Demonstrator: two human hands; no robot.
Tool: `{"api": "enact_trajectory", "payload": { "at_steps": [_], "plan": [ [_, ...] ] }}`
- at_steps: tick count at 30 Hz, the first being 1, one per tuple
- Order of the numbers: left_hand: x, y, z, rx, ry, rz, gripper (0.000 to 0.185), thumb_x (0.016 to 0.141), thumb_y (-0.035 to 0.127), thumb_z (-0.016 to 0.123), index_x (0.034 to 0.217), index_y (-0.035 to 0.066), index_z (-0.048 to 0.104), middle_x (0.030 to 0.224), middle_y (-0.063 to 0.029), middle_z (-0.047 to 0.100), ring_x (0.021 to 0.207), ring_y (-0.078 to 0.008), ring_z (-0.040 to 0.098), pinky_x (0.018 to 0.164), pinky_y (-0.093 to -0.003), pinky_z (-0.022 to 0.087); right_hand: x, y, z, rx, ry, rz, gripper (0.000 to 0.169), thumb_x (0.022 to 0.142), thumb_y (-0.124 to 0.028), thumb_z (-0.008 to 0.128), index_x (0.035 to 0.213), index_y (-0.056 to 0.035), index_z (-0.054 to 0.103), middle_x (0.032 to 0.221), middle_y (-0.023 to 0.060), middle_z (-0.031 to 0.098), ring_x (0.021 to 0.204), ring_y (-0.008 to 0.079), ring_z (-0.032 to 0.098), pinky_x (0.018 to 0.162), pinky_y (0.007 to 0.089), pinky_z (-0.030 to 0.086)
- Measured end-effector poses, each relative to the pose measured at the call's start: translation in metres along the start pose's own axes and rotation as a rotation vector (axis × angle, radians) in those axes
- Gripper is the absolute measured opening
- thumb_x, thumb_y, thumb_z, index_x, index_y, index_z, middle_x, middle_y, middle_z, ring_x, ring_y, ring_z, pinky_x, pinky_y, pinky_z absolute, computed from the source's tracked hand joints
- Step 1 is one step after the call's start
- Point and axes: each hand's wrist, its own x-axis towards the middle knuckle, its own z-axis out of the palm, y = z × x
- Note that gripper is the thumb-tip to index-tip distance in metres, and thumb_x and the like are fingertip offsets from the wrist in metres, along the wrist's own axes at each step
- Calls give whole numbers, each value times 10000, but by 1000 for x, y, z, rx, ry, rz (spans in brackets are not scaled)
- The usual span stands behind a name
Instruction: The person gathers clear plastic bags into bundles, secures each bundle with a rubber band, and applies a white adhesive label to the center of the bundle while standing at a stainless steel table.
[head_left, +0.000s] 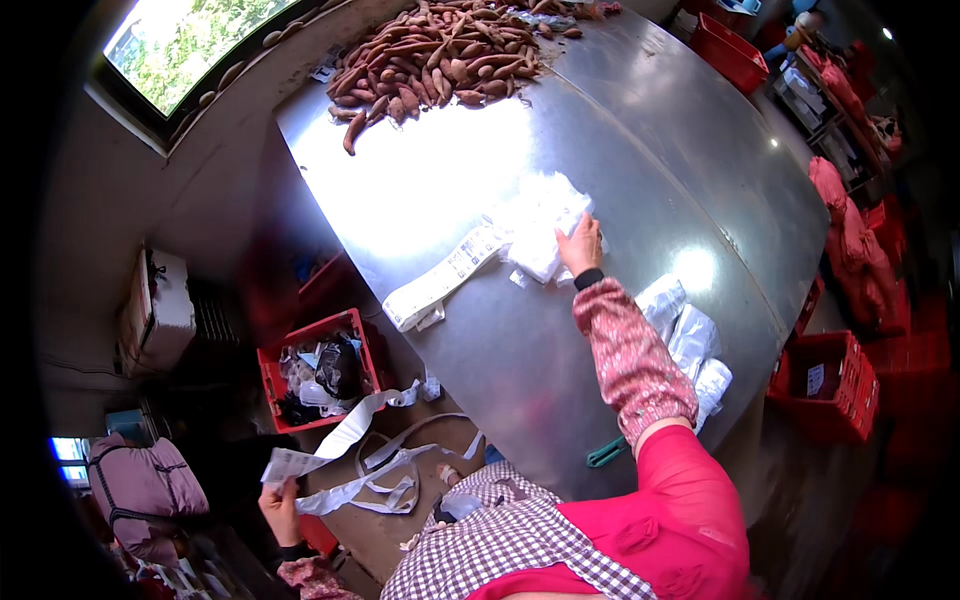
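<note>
My left hand (280, 513), low on the left, pinches the end of a white paper label strip (352, 427). Loose loops of the strip and its backing trail beside the table down to the floor. On the metal table my right hand (582, 246) grips the right edge of a bunch of thin plastic bags (541, 225), its thumb and fingers spread around the film. A printed label strip (450, 274) lies from those bags toward the table's left edge, folded over at its near end. Glare washes out part of the bags.
A heap of sweet potatoes (442, 56) covers the far end of the metal table (510, 367). Rolled plastic bags (690, 341) lie by my right forearm, near a green-handled tool (606, 453). Red crates (825, 386) stand right; another red crate (266, 382) at left holds plastic waste.
</note>
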Motion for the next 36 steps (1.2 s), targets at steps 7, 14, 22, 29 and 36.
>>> {"api": "enact_trajectory", "payload": {
  "at_steps": [7,14,22,29,36],
  "plan": [
    [10,70,133,-60,-615,117,98,806,29,591,882,-33,585,807,-36,551,744,-106,508,658,-234,412,-224,-100,-95,958,-1111,-647,679,733,-213,726,1309,-65,398,1367,113,354,1225,222,384,944,351,397],
    [21,86,159,-209,-825,137,330,796,95,665,1105,18,575,1003,-37,571,901,-109,530,789,-253,432,-322,-113,-112,1405,-1169,71,296,848,-124,611,1124,-29,562,1009,29,609,874,85,573,759,249,483],
    [26,90,199,-298,-1006,161,450,793,109,674,1194,9,496,1061,-69,573,1017,-165,525,895,-292,413,-337,-94,-133,1356,-850,-36,277,861,-66,571,1132,-9,566,1029,42,622,949,101,557,847,260,442],
    [5,51,200,-667,-928,-60,46,864,47,554,892,41,519,872,9,574,863,-90,526,819,-231,394,-304,-44,-129,979,-877,-48,402,844,-246,629,1135,11,525,1068,92,590,903,149,571,847,289,446],
    [-1,54,161,-261,-562,359,85,843,22,553,882,28,478,1078,-60,451,921,-117,494,740,-217,407,-150,97,-72,-79,272,830,1043,640,-472,744,1349,40,175,1212,252,427,1149,377,415,962,439,359]
  ]
}}
